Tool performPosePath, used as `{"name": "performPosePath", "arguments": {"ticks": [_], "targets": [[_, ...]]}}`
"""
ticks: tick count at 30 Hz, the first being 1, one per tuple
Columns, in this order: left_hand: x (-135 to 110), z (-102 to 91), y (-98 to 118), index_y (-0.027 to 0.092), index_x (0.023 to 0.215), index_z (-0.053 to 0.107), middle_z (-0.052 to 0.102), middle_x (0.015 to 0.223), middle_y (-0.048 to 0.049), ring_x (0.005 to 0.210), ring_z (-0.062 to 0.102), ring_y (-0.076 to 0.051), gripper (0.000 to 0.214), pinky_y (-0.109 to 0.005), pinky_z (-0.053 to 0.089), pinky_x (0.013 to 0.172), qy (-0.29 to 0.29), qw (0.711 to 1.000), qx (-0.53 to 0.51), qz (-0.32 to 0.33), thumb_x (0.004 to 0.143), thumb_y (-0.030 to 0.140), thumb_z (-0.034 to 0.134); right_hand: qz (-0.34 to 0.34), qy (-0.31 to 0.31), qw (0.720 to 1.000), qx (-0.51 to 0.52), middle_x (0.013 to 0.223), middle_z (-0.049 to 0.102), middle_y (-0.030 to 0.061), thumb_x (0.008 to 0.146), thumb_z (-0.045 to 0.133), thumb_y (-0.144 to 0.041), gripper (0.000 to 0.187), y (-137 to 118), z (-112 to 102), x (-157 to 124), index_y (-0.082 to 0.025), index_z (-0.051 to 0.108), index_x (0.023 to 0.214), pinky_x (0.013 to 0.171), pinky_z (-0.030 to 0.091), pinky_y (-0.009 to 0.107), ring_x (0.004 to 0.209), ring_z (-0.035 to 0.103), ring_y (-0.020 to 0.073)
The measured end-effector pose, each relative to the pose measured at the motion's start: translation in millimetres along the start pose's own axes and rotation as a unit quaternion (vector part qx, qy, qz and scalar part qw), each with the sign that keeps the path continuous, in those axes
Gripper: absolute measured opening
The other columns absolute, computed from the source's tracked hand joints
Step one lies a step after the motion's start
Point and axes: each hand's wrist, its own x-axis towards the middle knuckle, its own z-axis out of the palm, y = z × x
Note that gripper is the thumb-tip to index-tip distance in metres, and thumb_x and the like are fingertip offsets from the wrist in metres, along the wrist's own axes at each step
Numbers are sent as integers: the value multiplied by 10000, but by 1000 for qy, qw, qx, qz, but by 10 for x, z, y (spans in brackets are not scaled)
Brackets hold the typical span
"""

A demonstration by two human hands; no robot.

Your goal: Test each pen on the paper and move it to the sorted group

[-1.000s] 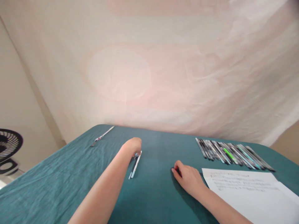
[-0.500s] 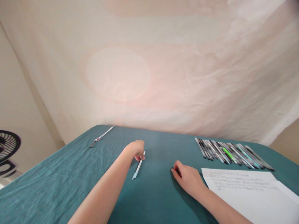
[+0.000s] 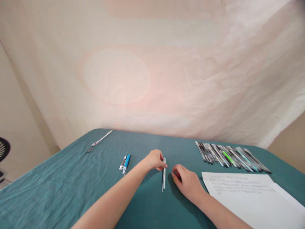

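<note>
My left hand point(image 3: 157, 160) is closed in a pinch on the upper end of a slim white pen point(image 3: 164, 178), which points toward me just above or on the cloth. A thin dark strip runs along the pen's left side; whether it is a second stick or a shadow I cannot tell. My right hand point(image 3: 187, 183) rests on the table just right of the pen, fingers loosely curled and thumb apart, with nothing visible in it. Left of my left forearm lie a blue pen point(image 3: 126, 163) and a white-and-dark pen point(image 3: 122, 162), with a thin stick beside them partly hidden by the arm.
A row of several pens point(image 3: 232, 157) lies at the right back. In front of it is a white sheet with handwriting point(image 3: 240, 194). A long thin pen point(image 3: 101, 140) lies at the far left of the green-clothed table point(image 3: 59, 181). Part of a black fan point(image 3: 3, 149) shows at left.
My left hand has moved right with the white pen, bringing it close to my right hand. The blue pen and its neighbours, hidden behind my arm before, now show. My right hand stays put.
</note>
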Motion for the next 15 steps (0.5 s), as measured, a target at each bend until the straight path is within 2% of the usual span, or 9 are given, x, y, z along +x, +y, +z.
{"name": "performPosePath", "arguments": {"ticks": [3, 8, 11, 15], "targets": [[36, 65, -9, 134, 672, 599, 588, 447, 9, 505, 618, -162, 138, -205, 467, 471, 10, 1000, -12, 15, 555, 151, 670, -67, 9, 997, 45, 866, 568, 20, 867, 371, -222, 162, -72, -52, -12, -205, 530, 891, 604, 384, 217, 683, 564, 126], [34, 110, 14, 129, 686, 587, 580, 451, 13, 499, 610, -146, 99, -194, 464, 463, 24, 999, -35, 27, 598, 141, 632, -150, -29, 985, 76, 974, 550, 31, 856, 425, -233, 160, -176, -108, -39, -219, 558, 944, 727, 414, 242, 838, 545, 145], [21, 131, 36, 118, 718, 575, 589, 478, 8, 485, 602, -137, 116, -190, 456, 450, 33, 998, -43, 35, 610, 138, 615, -149, -33, 986, 66, 942, 558, 33, 835, 469, -252, 133, -178, -105, -41, -212, 575, 904, 763, 412, 274, 875, 523, 168], [43, 148, 27, 115, 737, 576, 615, 530, -7, 491, 603, -133, 131, -195, 455, 461, 45, 996, -38, 62, 617, 156, 607, -122, -16, 991, 58, 884, 547, 29, 812, 466, -183, 115, -121, -89, -31, -202, 570, 859, 731, 414, 270, 831, 511, 161]]}}
